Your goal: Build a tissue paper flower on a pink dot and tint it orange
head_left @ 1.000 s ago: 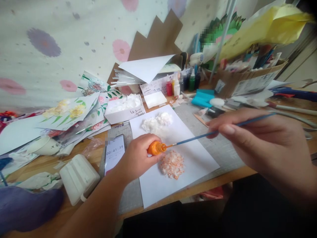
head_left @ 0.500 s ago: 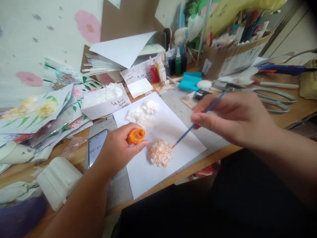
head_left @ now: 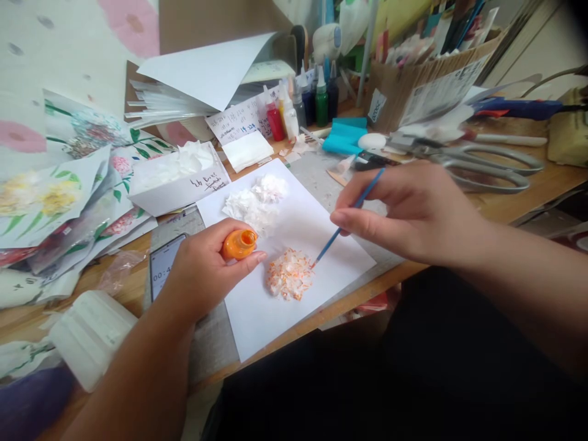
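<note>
My left hand [head_left: 206,263] is wrapped round a small orange paint bottle [head_left: 239,245], its open mouth tilted to the right. Between the thumb and fingers of my right hand [head_left: 404,214] is a thin blue paintbrush [head_left: 348,219]. Its tip meets the right edge of a round white paper-like flower [head_left: 290,275] with orange-tinted petal edges. That flower lies on a white sheet of paper [head_left: 257,327]. Farther up the sheet sit plain white ruffled flowers [head_left: 257,202], with no orange on them.
A phone [head_left: 165,263] and a white case [head_left: 94,337] lie at the left. Behind are a white box [head_left: 184,190] of white pieces, a red paint bottle [head_left: 274,116] among several others, and scissors [head_left: 487,165] at right. Painted flower sheets [head_left: 59,190] pile up at far left.
The brush tip has left the bottle's mouth and come down to the orange-edged flower's right side. The bottle, still in my left hand, is now apart from the brush. The camera view has shifted.
</note>
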A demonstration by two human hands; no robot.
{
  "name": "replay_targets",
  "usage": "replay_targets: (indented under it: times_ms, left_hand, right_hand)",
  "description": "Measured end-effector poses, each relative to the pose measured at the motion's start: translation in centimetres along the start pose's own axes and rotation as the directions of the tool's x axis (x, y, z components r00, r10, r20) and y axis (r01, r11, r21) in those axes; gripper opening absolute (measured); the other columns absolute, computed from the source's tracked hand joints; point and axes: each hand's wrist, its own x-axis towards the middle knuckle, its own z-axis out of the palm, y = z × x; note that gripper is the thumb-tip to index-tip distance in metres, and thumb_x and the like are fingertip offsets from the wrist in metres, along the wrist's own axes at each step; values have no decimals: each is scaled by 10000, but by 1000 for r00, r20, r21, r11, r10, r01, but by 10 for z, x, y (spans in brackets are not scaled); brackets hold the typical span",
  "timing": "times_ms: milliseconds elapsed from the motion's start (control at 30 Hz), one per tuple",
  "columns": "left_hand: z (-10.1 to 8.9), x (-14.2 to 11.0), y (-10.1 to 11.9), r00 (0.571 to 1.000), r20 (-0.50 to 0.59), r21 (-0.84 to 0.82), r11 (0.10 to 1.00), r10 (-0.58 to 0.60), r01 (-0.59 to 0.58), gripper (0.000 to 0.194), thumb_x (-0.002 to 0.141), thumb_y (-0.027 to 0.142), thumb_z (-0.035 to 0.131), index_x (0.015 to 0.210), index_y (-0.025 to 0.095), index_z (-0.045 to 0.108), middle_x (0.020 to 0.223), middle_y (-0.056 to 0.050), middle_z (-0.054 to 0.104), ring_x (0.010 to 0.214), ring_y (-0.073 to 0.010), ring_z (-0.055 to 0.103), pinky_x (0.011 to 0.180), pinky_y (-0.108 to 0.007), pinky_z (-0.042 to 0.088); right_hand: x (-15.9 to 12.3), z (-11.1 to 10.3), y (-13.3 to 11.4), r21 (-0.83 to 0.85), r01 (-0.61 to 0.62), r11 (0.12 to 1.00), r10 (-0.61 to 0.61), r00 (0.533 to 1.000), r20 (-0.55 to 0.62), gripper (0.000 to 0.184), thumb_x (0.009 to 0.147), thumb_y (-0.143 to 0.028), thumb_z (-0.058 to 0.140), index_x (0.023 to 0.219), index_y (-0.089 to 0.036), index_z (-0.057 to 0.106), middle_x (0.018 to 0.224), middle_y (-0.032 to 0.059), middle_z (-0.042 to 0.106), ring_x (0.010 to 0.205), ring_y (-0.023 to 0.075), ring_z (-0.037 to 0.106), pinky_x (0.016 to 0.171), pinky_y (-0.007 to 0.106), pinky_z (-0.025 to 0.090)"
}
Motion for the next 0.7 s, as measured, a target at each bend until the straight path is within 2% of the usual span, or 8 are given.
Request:
replay_targets:
  times_ms: [267, 700]
  left_hand:
    - [0, -1, -1, 1000, -8, 12, 1000, 23, -23, 202, 683, 394, 644, 808, 243, 593, 744, 39, 653, 677, -162, 606, 582, -255, 451]
    - [0, -1, -2, 1000, -5, 10, 1000, 24, -24, 205, 687, 403, 646, 808, 245, 595, 743, 42, 648, 664, -155, 600, 575, -251, 443]
  right_hand:
    - [0, 0, -2, -31, -15, 999, 14, 999, -32, 142, 770, -258, 612, 681, -150, 632, 585, 2, 632, 531, 108, 556, 509, 237, 409]
    - [1, 1, 0, -40, -9, 999, 9, 1000, -6, 111, 773, -246, 619, 693, -170, 630, 579, -12, 621, 529, 111, 563, 510, 245, 417]
